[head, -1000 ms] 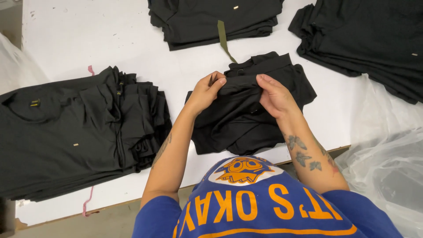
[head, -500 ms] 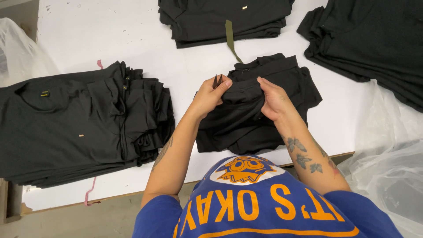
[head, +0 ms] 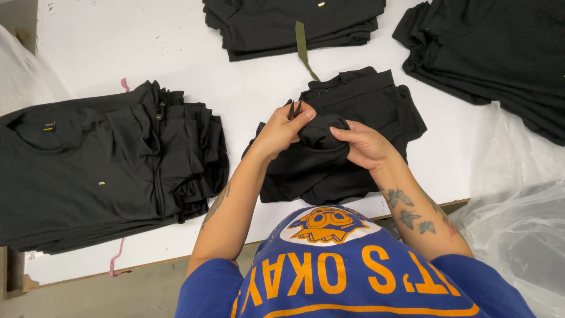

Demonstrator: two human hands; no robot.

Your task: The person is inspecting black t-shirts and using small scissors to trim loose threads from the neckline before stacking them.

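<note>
Near the front edge of the white table (head: 147, 53), at its middle, lies a black garment (head: 347, 147), and both hands work on it. The left hand (head: 282, 131) closes around a small pair of snips (head: 293, 109), whose dark tips poke up above the fingers, while also pinching a raised fold of the cloth. The right hand (head: 366, 144) grips the same bunched fold (fingers curled tight over it). A stack of black garments (head: 106, 168) fills the left side; a second pile (head: 288, 23) with an olive strap (head: 305, 50) sits at the back edge, and a third pile (head: 494, 53) toward the back right corner. Clear plastic sheeting (head: 518, 218) hangs off the right edge.
</note>
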